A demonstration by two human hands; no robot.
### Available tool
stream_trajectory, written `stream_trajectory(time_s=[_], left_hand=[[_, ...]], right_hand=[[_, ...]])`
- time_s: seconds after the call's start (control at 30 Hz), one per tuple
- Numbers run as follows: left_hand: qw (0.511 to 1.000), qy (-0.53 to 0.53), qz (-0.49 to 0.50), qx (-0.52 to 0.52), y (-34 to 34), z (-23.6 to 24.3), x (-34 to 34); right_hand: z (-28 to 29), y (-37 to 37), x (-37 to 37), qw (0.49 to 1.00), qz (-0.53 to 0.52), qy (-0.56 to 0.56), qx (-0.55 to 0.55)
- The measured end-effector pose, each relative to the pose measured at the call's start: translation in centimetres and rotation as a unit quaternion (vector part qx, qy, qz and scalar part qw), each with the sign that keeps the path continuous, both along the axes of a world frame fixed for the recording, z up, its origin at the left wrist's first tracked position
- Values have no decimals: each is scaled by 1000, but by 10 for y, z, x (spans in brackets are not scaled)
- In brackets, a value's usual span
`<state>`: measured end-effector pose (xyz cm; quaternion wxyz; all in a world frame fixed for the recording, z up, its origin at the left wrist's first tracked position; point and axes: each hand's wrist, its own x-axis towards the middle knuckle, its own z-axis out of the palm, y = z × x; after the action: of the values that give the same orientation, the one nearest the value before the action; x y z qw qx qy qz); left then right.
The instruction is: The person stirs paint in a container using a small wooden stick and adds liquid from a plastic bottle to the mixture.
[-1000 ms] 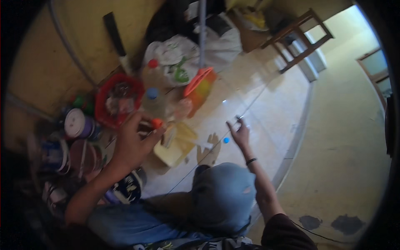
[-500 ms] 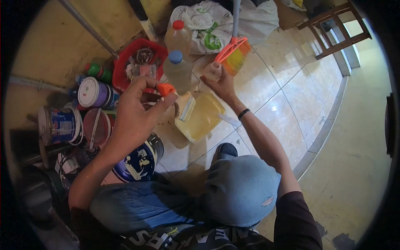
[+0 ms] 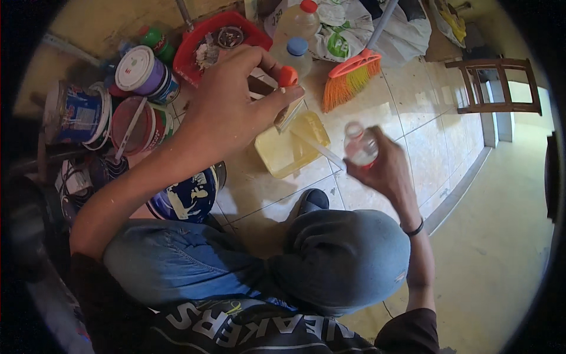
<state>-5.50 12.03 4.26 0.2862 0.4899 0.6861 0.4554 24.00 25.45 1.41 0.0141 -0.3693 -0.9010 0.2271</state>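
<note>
The small clear bottle (image 3: 359, 144) sits in the right hand (image 3: 383, 171), whose fingers wrap around its lower part; its open mouth points up, just right of the yellow tray (image 3: 283, 156) on the tiled floor (image 3: 424, 135). The left hand (image 3: 227, 115) is closed in a pinch on an orange cap (image 3: 288, 76), held above the tray's upper left corner, with a pale flat piece (image 3: 290, 115) hanging below the fingers. A thin white stick (image 3: 321, 150) lies across the tray, pointing toward the bottle.

Beyond the tray stand two plastic bottles, one with a blue cap (image 3: 296, 50) and one with a red cap (image 3: 300, 17), and right of them lies an orange broom head (image 3: 351, 76). Left of the tray are a red basket (image 3: 206, 44), several paint cans (image 3: 144, 74) and a dark bucket (image 3: 188, 197). A wooden chair (image 3: 495, 85) stands well to the right of the tray.
</note>
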Motion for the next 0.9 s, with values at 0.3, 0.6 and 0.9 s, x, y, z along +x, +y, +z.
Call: stream_trajectory(time_s=[0.3,0.6,0.9], left_hand=[[998,37,-37,22,-1,-9,-3],[998,55,-14,34,-5,-6,-3],[997,51,-17,47,-5,-7,-4]], right_hand=[[-57,-48,18,983,-10,-173,-57],[-69,-49,15,982,12,-184,-42],[-64,-52,5,976,13,-215,-42]])
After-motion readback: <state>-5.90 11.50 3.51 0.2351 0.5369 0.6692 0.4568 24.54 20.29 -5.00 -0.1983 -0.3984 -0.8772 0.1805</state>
